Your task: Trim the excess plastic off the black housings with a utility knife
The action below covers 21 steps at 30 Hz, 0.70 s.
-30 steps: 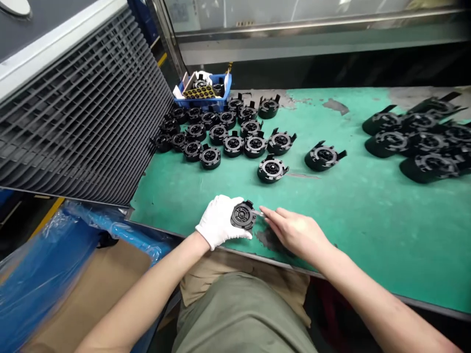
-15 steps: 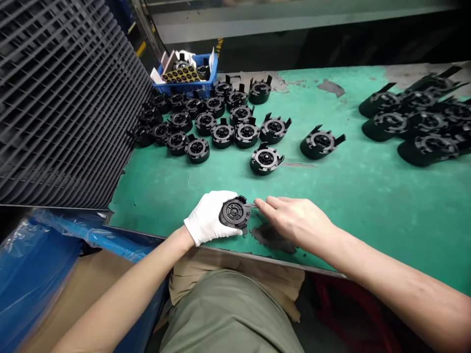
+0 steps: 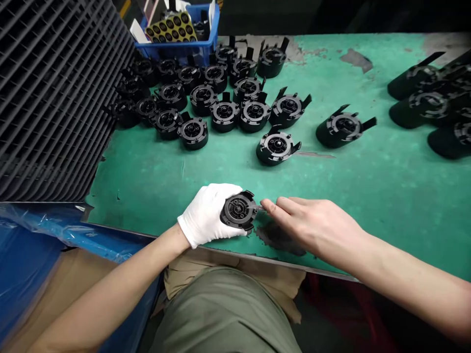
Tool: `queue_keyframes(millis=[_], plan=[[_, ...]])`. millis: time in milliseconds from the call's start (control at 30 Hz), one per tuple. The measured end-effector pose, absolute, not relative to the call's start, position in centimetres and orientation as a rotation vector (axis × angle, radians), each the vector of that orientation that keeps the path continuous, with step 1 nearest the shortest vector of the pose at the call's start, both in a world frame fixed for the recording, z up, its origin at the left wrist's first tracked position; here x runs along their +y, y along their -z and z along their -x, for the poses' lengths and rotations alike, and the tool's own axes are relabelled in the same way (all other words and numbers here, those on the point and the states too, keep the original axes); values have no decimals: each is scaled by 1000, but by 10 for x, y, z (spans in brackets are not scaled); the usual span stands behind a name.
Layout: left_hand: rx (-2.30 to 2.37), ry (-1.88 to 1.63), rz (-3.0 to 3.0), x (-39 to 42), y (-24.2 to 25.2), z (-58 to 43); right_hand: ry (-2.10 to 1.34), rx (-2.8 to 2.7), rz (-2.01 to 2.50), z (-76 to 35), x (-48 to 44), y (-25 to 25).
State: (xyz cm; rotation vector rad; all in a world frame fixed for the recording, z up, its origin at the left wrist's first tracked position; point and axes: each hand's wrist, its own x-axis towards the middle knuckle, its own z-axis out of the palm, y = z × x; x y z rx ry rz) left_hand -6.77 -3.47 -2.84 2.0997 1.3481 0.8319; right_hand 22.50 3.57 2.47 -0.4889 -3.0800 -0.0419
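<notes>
My left hand (image 3: 211, 215), in a white glove, is wrapped round a round black plastic housing (image 3: 238, 210) with clips on its rim and a ribbed hub facing up. From the right comes my bare right hand (image 3: 301, 220), its fingers pinched on a thin metal tool (image 3: 259, 208), perhaps tweezers. The tool's narrow tip reaches over the face of the housing, close to its hub. Most of the tool's length is hidden inside the hand. Beyond my hands, a similar black housing (image 3: 276, 147) stands on the green tabletop (image 3: 221, 164).
Several more black housings (image 3: 193, 131) stand grouped at the back left, and others (image 3: 419, 109) at the right. Behind the left group is a blue bin (image 3: 176, 51) with a gold sheet of round black stickers (image 3: 172, 28). Stacked black grid trays (image 3: 55, 108) rise at the left.
The view has shifted down and closer to the table. The tool's tip has moved from the housing's rim inward over its face. Both hands keep their hold.
</notes>
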Motion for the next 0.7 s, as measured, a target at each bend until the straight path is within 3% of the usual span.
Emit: queue_keyframes(millis=[700], plan=[[1345, -850, -2143, -36, 33, 68, 164, -3082, 381, -222, 42, -34]])
